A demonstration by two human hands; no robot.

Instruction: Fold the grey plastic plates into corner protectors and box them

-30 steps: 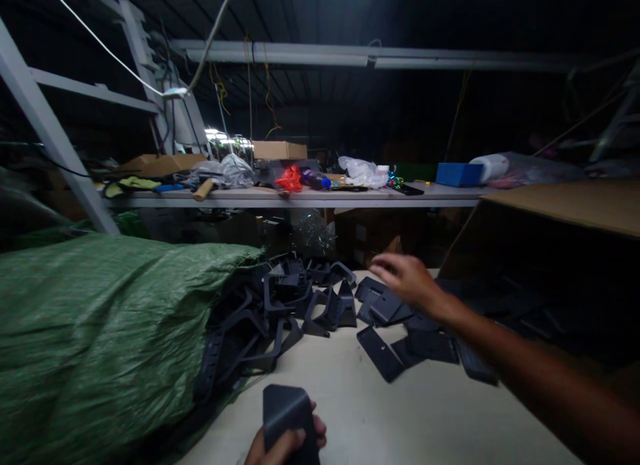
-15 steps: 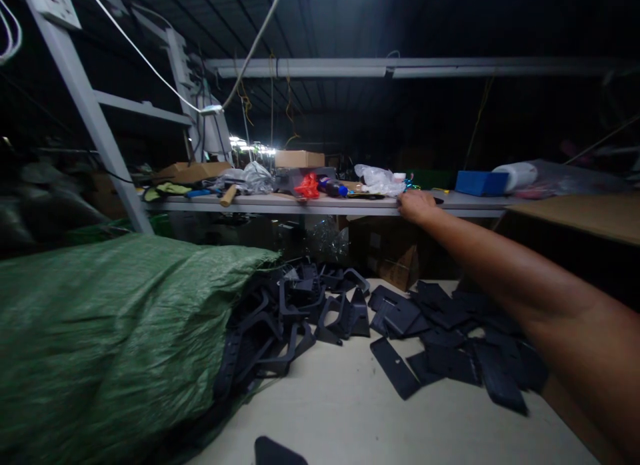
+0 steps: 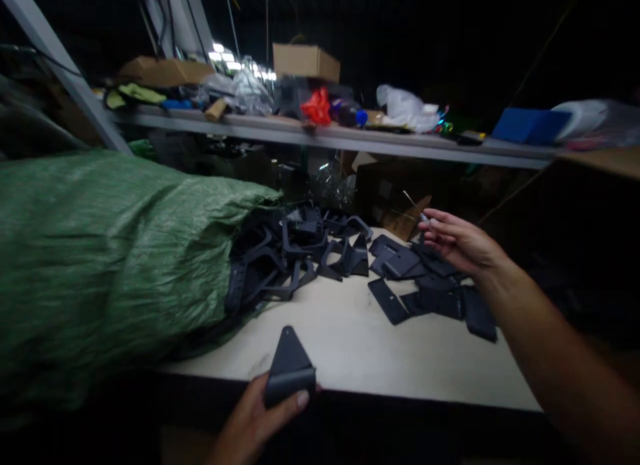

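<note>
My left hand grips a dark plastic bracket at the near edge of the pale table, thumb pressed on its lower end. Out over the flat black plates, my right hand pinches a thin metal pin-like tool between fingertips. A heap of black frame-shaped parts spills from the mouth of a green woven sack lying on the table at the left.
A long shelf runs behind the table with cardboard boxes, plastic bags, a red item and a blue box. A grey slanted frame post stands at the upper left. Cardboard sits at the far right.
My right hand came back from the shelf and now holds a thin tool over the flat plates. The view tilted down, and my left hand with the bracket is in view again.
</note>
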